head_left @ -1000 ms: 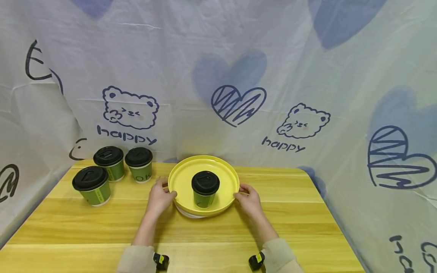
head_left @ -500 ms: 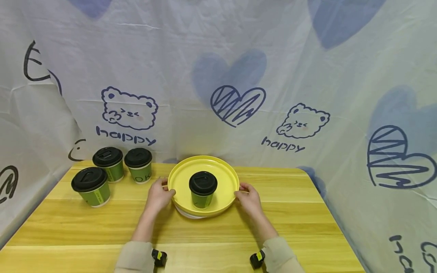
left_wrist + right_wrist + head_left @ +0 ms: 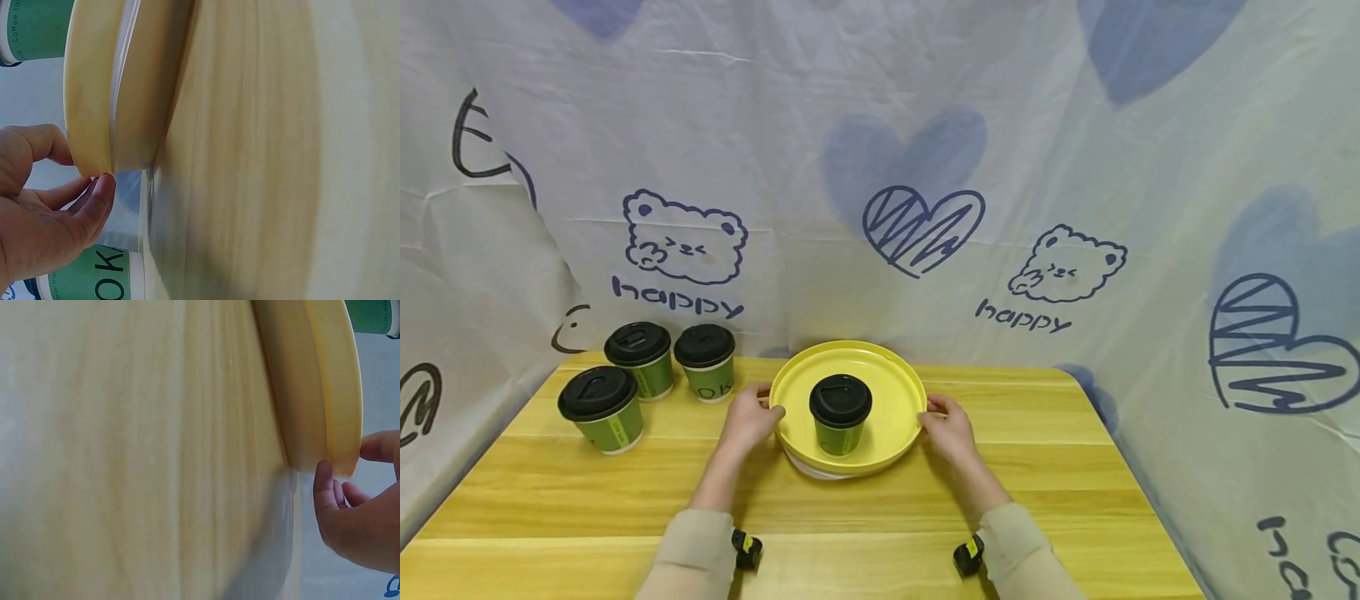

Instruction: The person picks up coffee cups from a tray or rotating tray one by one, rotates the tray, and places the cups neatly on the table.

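Note:
A round yellow turntable (image 3: pixel 887 400) with a raised rim sits on a white base (image 3: pixel 820 473) at the back middle of the table. On it, left of centre, stands an upright green paper cup (image 3: pixel 840 417) with a black lid. My left hand (image 3: pixel 751 421) pinches the turntable's left rim, thumb on the upper edge and fingertips below, as the left wrist view shows at the yellow rim (image 3: pixel 94 94). Opposite, my right hand (image 3: pixel 949 425) pinches the right rim the same way; the right wrist view shows its thumb and fingertips around the edge.
Three more lidded green cups stand at the back left: a front cup (image 3: pixel 601 408), a rear cup (image 3: pixel 640 358) and a cup marked OK (image 3: pixel 706 362), close to my left hand. A printed white cloth (image 3: pixel 820 283) hangs along the table's (image 3: pixel 850 533) back edge.
The cup on the turntable has shifted a little left, as the turntable turns slightly clockwise seen from above. Both hands stay at the rim, the forearms moving slightly. The other cups stand still.

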Action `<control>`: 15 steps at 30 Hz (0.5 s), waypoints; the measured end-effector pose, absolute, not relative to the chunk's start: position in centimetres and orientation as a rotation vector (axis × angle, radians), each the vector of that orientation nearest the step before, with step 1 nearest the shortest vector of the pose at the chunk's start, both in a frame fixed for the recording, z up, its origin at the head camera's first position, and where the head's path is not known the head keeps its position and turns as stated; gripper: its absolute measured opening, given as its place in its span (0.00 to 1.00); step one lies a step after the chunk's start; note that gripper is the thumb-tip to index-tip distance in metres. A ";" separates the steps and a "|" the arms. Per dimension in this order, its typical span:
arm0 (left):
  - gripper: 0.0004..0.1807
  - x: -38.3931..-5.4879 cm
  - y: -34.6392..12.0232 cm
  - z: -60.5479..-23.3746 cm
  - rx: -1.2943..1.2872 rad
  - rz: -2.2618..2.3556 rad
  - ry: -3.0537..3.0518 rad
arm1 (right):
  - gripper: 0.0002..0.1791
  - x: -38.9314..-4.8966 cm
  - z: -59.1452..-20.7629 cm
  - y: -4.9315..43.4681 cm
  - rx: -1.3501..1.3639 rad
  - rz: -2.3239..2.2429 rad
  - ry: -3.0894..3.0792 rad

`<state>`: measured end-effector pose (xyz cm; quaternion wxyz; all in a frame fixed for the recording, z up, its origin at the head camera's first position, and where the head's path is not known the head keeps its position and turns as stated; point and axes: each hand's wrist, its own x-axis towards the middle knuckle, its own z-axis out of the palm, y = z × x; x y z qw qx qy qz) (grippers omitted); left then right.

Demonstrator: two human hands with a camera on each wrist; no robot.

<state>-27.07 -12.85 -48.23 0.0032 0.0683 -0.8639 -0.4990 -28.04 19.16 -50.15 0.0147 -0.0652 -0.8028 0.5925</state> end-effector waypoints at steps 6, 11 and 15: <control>0.32 -27.5 -13.0 -48.1 0.197 -1.550 -2.732 | 0.26 -27.6 -50.1 19.1 -0.169 1.868 -2.499; 0.32 -27.4 -12.9 -48.1 0.185 -1.535 -2.733 | 0.26 -27.2 -50.1 19.0 -0.153 1.882 -2.482; 0.32 -26.9 -12.8 -48.2 0.190 -1.543 -2.699 | 0.26 -26.9 -50.0 18.9 -0.152 1.879 -2.474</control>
